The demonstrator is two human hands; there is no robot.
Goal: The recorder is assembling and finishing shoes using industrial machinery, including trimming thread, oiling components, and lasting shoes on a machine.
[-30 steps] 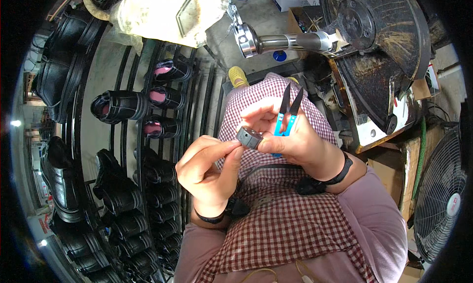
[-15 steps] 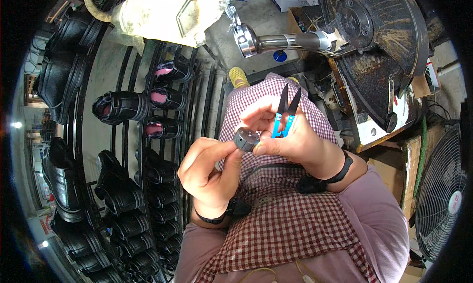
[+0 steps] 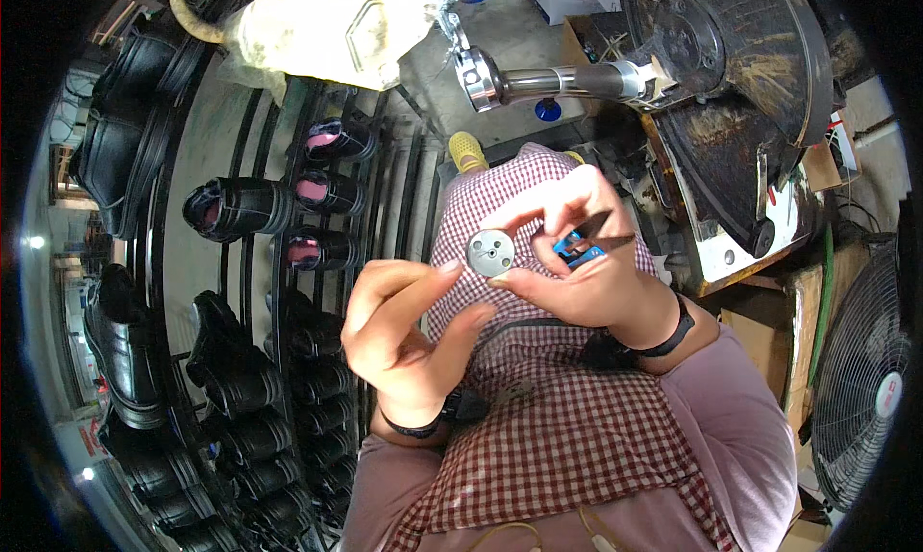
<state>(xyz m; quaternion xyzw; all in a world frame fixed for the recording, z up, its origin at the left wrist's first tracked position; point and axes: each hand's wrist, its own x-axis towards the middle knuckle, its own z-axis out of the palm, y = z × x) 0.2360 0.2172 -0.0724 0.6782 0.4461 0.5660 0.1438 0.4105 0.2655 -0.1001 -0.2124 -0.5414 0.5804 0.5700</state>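
Between the thumb and index finger of my right hand [image 3: 582,297] is a round silver bobbin case [image 3: 490,253], its flat face with several small holes turned up. The same hand keeps blue-handled thread snips [image 3: 581,251] tucked in the palm, dark blades angled out to the right and partly covered by fingers. My left hand [image 3: 399,326] is just left of the bobbin case, thumb and index finger spread apart with nothing between them. Both hands are above my lap, over a red checked apron [image 3: 538,398].
Racks of black shoes [image 3: 240,211] line the left side. A sewing machine's pale head [image 3: 322,33] is at the top, with a metal arm [image 3: 567,81] reaching right to a large black wheel-like part [image 3: 740,52]. A fan [image 3: 860,379] stands at the right.
My left fingers have let go of the bobbin case and parted. The case has turned its holed face up. The snips have tipped from pointing away to pointing right.
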